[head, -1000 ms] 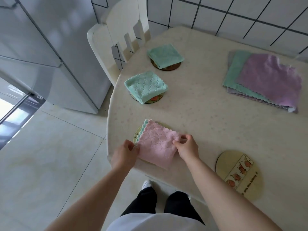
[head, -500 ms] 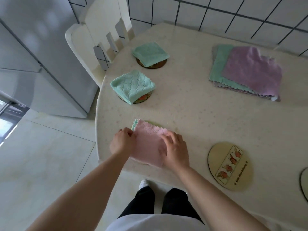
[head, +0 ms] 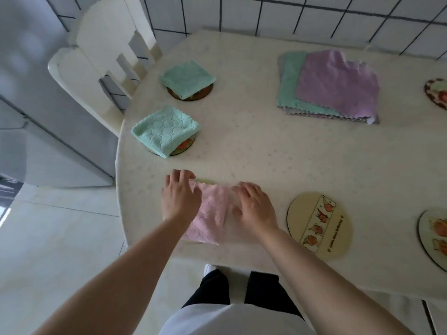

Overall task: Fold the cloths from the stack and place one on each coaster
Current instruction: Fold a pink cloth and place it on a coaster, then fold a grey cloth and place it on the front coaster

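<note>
A folded pink cloth (head: pixel 214 213) lies over a coaster (head: pixel 205 182) near the table's front edge, only a sliver of that coaster showing. My left hand (head: pixel 180 198) rests flat on the cloth's left side and my right hand (head: pixel 254 207) lies flat on its right side, fingers spread. Two folded mint cloths sit on coasters, one at mid left (head: pixel 165 130) and one further back (head: pixel 186 78). The stack of unfolded cloths (head: pixel 329 85), purple on top, lies at the back right. A bare round coaster (head: pixel 319 224) is just right of my right hand.
Two more bare coasters show at the right edge, one near (head: pixel 435 240) and one far (head: pixel 437 93). A white chair (head: pixel 101 56) stands at the table's left, against a tiled wall. A pale cabinet (head: pixel 29 93) fills the left side, over a tiled floor.
Both hands went from pinching the pink cloth's edges to lying flat on top of it. The camera shifted right, bringing more coasters into view.
</note>
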